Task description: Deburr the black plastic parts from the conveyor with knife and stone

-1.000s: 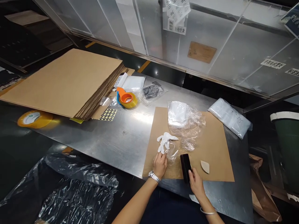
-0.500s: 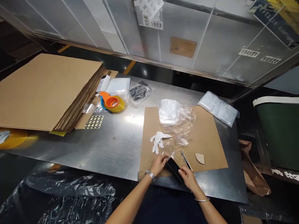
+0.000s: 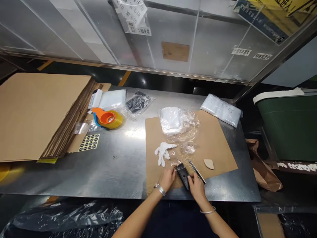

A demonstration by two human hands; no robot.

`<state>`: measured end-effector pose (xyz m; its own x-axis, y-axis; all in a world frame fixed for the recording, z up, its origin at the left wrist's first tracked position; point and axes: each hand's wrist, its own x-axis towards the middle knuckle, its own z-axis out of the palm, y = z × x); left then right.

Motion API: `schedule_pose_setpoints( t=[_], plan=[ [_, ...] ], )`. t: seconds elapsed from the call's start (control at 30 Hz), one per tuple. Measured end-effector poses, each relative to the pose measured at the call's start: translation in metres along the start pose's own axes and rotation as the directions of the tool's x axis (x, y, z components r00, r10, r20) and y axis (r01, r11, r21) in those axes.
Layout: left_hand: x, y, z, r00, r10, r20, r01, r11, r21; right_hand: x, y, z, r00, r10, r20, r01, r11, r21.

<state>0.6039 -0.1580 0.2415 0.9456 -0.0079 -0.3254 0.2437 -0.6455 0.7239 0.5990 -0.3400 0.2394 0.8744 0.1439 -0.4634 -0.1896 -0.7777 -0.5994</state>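
Right hand [image 3: 197,187] grips a black case [image 3: 183,177] — what left hand [image 3: 167,178] touches is unclear.

Your dark case [image 3: 183,176] looks like smooth plastic w/ slight sheen; your watch band [image 3: 161,189] & bangle [image 3: 208,211], polished metal. You work on shiny metal tabletop [image 3: 123,165] & matt brown cardbd. sheet [image 3: 213,142], w/ matt white cloth-like glove [image 3: 162,153] & crinkled, glossy clear plastic bag [image 3: 189,134]. Also before you: matt cardbd. stack [image 3: 42,109], rough-edged; glossy yellow tape [image 3: 118,121] in smooth orange plastic dispenser [image 3: 99,113].
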Motion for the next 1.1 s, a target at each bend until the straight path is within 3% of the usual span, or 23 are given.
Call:
schedule_pose_setpoints(
  t=[0.17, 0.4, 0.53, 0.6, 0.77, 0.9, 0.97, 1.0, 1.1],
  plan=[
    [-0.019, 0.031, 0.012, 0.986, 0.156, -0.052, -0.142, 0.969, 0.204, -0.009, -0.033, 0.0, 0.998, -0.03, -0.062, 0.025, 0.996, -0.081],
    [-0.022, 0.059, -0.008, 0.911, 0.411, 0.012, -0.394, 0.865, 0.311, -0.016, -0.033, -0.044, 0.994, -0.065, -0.09, 0.069, 0.996, 0.051],
    [-0.026, 0.096, -0.009, 0.793, 0.583, 0.18, -0.609, 0.74, 0.285, -0.021, -0.02, -0.064, 0.993, -0.051, -0.106, 0.067, 0.985, 0.16],
    [-0.028, 0.117, -0.004, 0.752, 0.62, 0.226, -0.66, 0.7, 0.273, -0.026, -0.012, -0.076, 0.991, -0.01, -0.135, 0.037, 0.979, 0.198],
    [-0.025, 0.165, 0.017, 0.754, 0.619, 0.221, -0.657, 0.705, 0.266, -0.064, 0.017, -0.13, 0.988, 0.035, -0.149, 0.007, 0.962, 0.274],
    [-0.032, 0.223, 0.048, 0.737, 0.607, 0.297, -0.654, 0.751, 0.088, -0.116, 0.066, -0.187, 0.997, 0.0, -0.071, 0.03, 0.91, 0.414],
    [-0.039, 0.259, 0.067, 0.706, 0.596, 0.382, -0.63, 0.775, -0.046, -0.141, 0.1, -0.204, 0.999, -0.043, 0.013, 0.028, 0.813, 0.581],
    [-0.044, 0.276, 0.078, 0.68, 0.598, 0.423, -0.62, 0.778, -0.103, -0.151, 0.118, -0.207, 0.997, -0.071, 0.04, 0.02, 0.691, 0.722],
    [-0.059, 0.323, 0.12, 0.561, 0.635, 0.532, -0.619, 0.748, -0.24, -0.172, 0.165, -0.199, 0.996, -0.089, -0.028, 0.041, 0.146, 0.988]
  ],
)
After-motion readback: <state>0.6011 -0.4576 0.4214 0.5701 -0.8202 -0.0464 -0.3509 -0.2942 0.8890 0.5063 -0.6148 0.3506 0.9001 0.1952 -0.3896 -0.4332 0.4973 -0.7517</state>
